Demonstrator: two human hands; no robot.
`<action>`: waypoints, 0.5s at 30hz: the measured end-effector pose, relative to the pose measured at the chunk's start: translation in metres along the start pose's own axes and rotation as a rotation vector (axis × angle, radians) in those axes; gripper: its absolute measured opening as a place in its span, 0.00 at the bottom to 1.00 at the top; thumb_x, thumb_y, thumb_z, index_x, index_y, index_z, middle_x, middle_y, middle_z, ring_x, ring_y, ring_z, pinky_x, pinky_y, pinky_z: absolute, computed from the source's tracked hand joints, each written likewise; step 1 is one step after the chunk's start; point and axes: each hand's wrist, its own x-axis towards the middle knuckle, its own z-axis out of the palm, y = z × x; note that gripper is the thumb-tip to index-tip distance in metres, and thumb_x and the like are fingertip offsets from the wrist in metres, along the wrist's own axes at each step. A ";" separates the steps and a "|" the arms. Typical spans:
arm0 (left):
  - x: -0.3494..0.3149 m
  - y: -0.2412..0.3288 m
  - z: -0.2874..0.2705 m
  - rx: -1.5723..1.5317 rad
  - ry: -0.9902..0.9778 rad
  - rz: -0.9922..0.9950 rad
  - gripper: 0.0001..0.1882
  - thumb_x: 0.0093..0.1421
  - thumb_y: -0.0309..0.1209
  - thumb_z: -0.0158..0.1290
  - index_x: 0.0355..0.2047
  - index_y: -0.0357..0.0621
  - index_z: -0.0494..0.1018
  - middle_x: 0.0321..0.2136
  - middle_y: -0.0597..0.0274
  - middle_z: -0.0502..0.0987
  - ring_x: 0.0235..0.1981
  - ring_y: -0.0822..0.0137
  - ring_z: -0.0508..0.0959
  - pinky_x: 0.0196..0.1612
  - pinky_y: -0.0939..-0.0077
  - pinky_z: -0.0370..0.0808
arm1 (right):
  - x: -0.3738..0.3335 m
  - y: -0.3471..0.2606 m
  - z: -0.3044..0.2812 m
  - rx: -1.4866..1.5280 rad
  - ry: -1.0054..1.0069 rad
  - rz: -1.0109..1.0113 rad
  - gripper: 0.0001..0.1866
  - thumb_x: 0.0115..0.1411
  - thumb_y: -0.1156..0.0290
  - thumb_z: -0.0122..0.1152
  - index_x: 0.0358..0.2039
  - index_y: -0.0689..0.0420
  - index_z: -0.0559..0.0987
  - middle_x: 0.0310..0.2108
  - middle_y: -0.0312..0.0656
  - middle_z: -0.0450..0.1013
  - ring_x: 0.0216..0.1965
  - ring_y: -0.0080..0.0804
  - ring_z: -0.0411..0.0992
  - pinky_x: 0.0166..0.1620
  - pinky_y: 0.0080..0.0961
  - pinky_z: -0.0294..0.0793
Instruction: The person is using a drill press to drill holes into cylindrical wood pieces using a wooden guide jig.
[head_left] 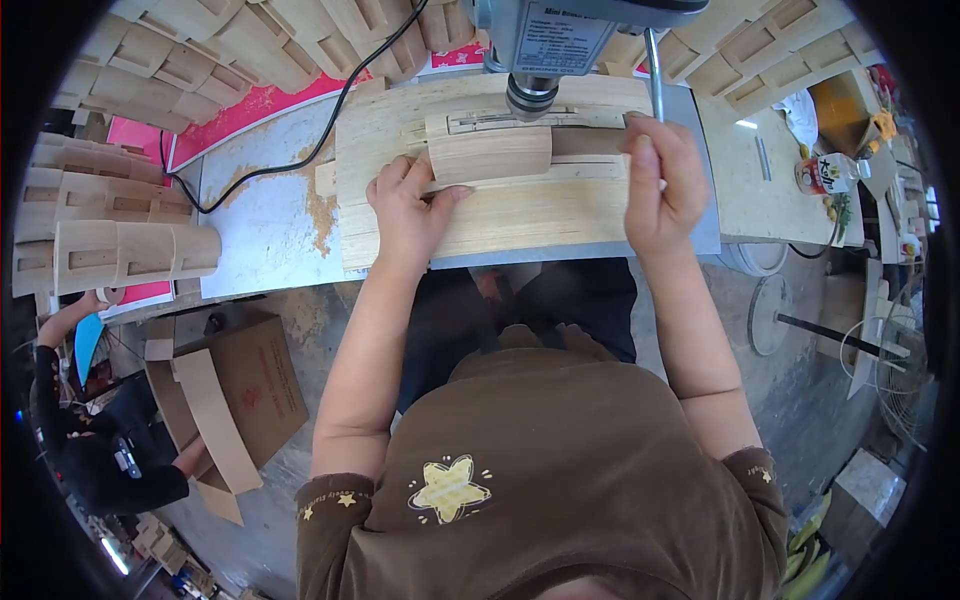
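Observation:
A curved, pale wooden piece (490, 152) lies on a flat wooden board (500, 215), against thin wooden strips. My left hand (405, 210) grips its left end, fingers bent at the corner and thumb along the near edge. Above the piece hangs the chuck (531, 97) of a grey-blue bench drill press (555, 35). Any bit in the chuck is hard to make out. On the right, my right hand (668, 185) is closed around the drill's metal lever (655, 75), whose lower end shows between the fingers.
Stacked wooden pieces (135, 250) line the table's left and back. A black cable (330, 130) crosses the left side. A bottle (830, 174) stands at right. An open cardboard box (245, 385) sits on the floor, lower left, with another person (110, 460) reaching into it.

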 end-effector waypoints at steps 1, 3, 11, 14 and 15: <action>0.000 0.001 0.000 -0.001 -0.001 -0.001 0.29 0.38 0.37 0.65 0.44 0.49 0.75 0.25 0.66 0.68 0.33 0.63 0.69 0.44 0.66 0.58 | -0.003 0.009 0.005 -0.013 0.005 -0.060 0.08 0.54 0.80 0.56 0.36 0.63 0.76 0.23 0.41 0.69 0.23 0.31 0.66 0.27 0.23 0.65; 0.000 0.002 -0.002 -0.016 -0.019 -0.024 0.28 0.38 0.37 0.65 0.44 0.49 0.75 0.25 0.66 0.68 0.33 0.63 0.69 0.44 0.66 0.58 | -0.006 0.014 0.008 -0.033 0.001 -0.104 0.09 0.53 0.81 0.56 0.37 0.62 0.76 0.26 0.41 0.70 0.26 0.32 0.67 0.28 0.23 0.65; -0.003 -0.002 -0.001 0.056 0.032 0.011 0.28 0.37 0.38 0.66 0.43 0.49 0.75 0.24 0.67 0.69 0.32 0.64 0.70 0.42 0.65 0.58 | 0.043 -0.018 -0.022 0.039 0.086 -0.119 0.04 0.55 0.74 0.56 0.30 0.61 0.78 0.18 0.38 0.69 0.20 0.30 0.66 0.25 0.24 0.65; 0.001 0.007 0.008 0.099 0.046 0.085 0.28 0.38 0.39 0.65 0.43 0.50 0.75 0.25 0.67 0.70 0.32 0.64 0.70 0.41 0.65 0.58 | 0.117 -0.045 -0.043 -0.083 -0.044 -0.081 0.13 0.60 0.68 0.50 0.33 0.66 0.76 0.20 0.39 0.68 0.22 0.26 0.64 0.27 0.22 0.63; 0.001 0.008 0.010 0.139 0.077 0.134 0.28 0.38 0.39 0.65 0.42 0.50 0.75 0.25 0.68 0.70 0.32 0.64 0.70 0.41 0.65 0.58 | 0.137 -0.057 -0.035 -0.005 -0.106 -0.137 0.15 0.60 0.67 0.48 0.28 0.68 0.75 0.21 0.40 0.69 0.24 0.24 0.64 0.30 0.24 0.64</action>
